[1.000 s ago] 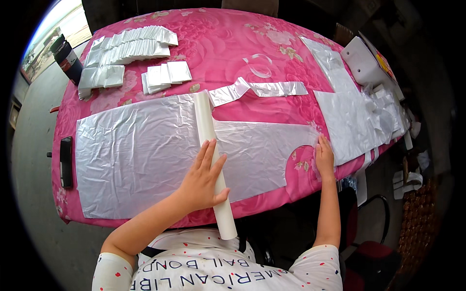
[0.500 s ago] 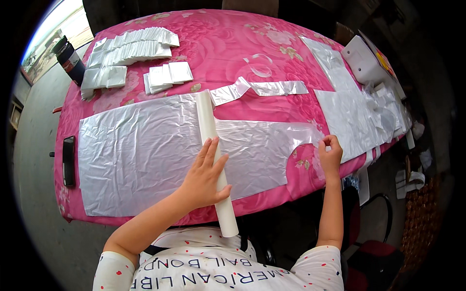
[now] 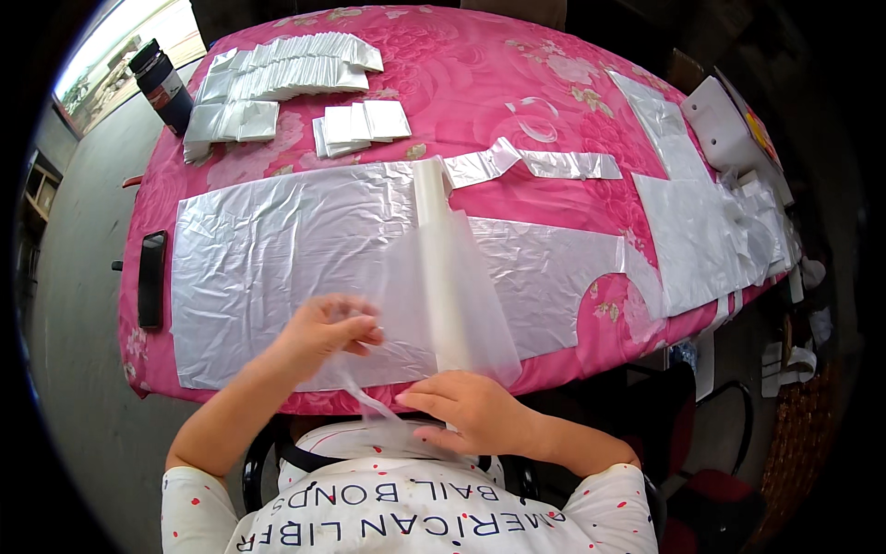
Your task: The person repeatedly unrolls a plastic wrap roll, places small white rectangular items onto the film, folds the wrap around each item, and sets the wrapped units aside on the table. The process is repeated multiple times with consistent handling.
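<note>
A white roll (image 3: 443, 295) lies across a large sheet of thin, whitish plastic film (image 3: 286, 249). A sheer film flap (image 3: 484, 305) drapes over the roll. Left of the roll, my left hand (image 3: 337, 328) is closed in a pinch, with a translucent film strip (image 3: 365, 397) trailing below it toward my right hand. At the roll's near end, my right hand (image 3: 475, 406) has its fingers stretched out to the left and apart, close to that strip. Motion smears the flap and the strip. The film's cut-out right end (image 3: 637, 277) lies flat on the cloth.
A pink flowered cloth (image 3: 461, 83) covers the table. Stacks of folded white film packets (image 3: 295, 78) lie at far left, near a dark bottle (image 3: 164, 88). A phone (image 3: 152, 277) lies at the left edge. More plastic sheets (image 3: 692, 240) and a white box (image 3: 724, 125) are at right.
My right hand has let go of the film's right end and come to the roll's near end. My left hand has left the roll and moved left. A film flap now covers the roll.
</note>
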{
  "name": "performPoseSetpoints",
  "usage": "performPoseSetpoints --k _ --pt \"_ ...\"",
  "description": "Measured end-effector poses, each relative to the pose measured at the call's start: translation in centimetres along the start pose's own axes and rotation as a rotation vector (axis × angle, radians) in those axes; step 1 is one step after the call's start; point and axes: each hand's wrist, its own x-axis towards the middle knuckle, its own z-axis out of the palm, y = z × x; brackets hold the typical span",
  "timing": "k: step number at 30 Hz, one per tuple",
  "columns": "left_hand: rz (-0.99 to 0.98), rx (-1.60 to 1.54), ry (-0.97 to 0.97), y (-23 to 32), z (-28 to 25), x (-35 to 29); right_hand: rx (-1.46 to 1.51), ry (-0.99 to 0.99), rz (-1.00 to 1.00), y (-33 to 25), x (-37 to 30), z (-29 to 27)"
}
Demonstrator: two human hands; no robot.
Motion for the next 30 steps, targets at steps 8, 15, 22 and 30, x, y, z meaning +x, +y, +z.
performPoseSetpoints --k 8,15,22,30 --pt "-0.054 0.207 0.255 0.7 -12.6 -5.2 -0.337 -0.143 0.731 -1.0 -2.8 -0.3" --pt "-0.019 0.39 0.35 1.7 -15.4 -4.2 0.125 -0.172 0.957 -0.2 -3.6 0.4" --pt "0.574 1.119 0.531 4.0 -13.4 -3.6 0.168 -0.181 1.002 -0.4 -3.5 0.2" --pt "0.792 1.023 0.196 -1.6 4.0 3.4 0.138 -0.223 1.033 -0.5 -4.0 0.3"
